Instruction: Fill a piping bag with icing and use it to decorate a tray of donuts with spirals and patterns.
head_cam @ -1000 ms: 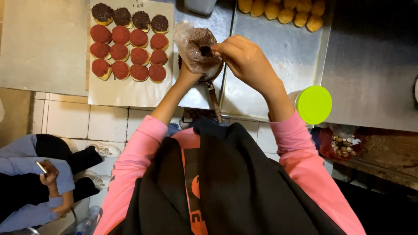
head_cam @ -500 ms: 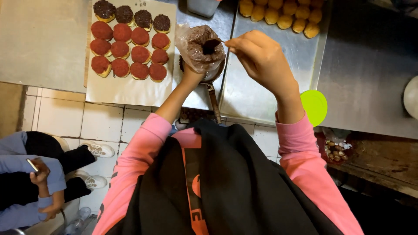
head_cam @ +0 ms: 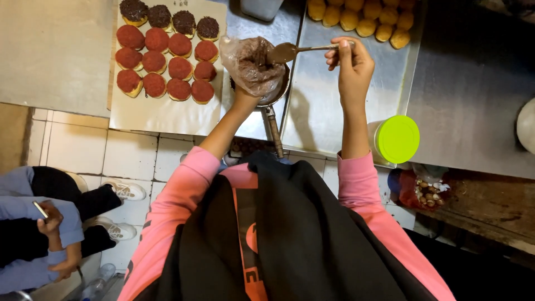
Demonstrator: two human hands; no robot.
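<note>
A spoon (head_cam: 295, 51) loaded with dark brown paste is held by its handle in the closed fingers of the right hand (head_cam: 350, 62), its bowl poised at the mouth of a clear plastic bag (head_cam: 251, 64). The bag, already bulging with the same brown paste, is gripped from below by the left hand (head_cam: 245, 100), which is mostly hidden beneath it; the grip is judged closed around the bag's lower part. Bag and spoon are held directly above a small metal pan (head_cam: 271, 97) whose long handle points toward the person. The filling of the bag is judged well advanced, though a spoonful is yet to go in. To the left, on a sheet of paper (head_cam: 161, 108), small round cakes (head_cam: 167, 61) are set in rows: four at the far row carry a dark topping, the remainder a red one. Farther right, plain yellow cakes (head_cam: 362, 17) lie untopped on a metal tray (head_cam: 329, 111) on the tabletop (head_cam: 473, 83), beside a container with a green lid (head_cam: 397, 139).
</note>
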